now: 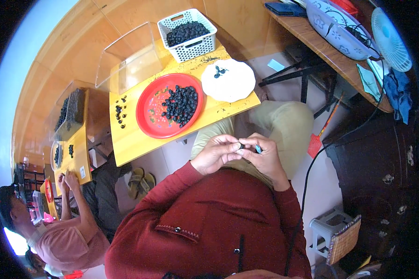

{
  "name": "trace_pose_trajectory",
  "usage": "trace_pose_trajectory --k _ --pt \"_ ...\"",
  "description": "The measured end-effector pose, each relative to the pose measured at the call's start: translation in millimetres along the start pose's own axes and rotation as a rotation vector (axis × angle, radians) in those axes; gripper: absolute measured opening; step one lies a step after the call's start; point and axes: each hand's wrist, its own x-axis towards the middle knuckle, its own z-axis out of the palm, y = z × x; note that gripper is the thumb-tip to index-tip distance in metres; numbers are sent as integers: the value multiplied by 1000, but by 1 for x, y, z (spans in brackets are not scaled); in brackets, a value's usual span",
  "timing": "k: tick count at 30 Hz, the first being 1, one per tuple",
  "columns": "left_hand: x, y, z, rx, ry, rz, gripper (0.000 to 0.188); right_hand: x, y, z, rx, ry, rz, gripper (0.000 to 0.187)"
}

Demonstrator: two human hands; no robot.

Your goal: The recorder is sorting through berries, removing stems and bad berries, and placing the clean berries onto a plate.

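In front of my belly, my left hand (217,152) pinches a small round black piece (241,146) between thumb and fingers. My right hand (264,157) meets it there, closed round a small tool with a light-blue handle (258,149); its working end is hidden. Beyond my hands, a red round tray (146,122) on the yellow table (139,151) carries a heap of similar black pieces (180,104). To its right, a white scalloped plate (230,88) holds several of them. More black pieces (120,113) lie loose left of the tray.
A white perforated basket (187,54) full of black pieces stands at the table's back, beside a clear plastic bin (130,60). At left, another person (65,237) works at a similar table. A black cable (307,186) hangs at right, near a grey stool (328,228).
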Motion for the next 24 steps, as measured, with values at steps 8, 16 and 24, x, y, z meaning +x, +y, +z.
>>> trace_pose_trajectory --k 8,16,24 --pt "4 3 3 -7 -104 -26 7 -10 -2 0 123 53 64 21" --pt "5 6 9 22 -148 -65 8 -13 -20 -1 5 98 35 18" --pt "2 11 15 30 -96 -59 11 -9 -17 -2 92 89 136 14"
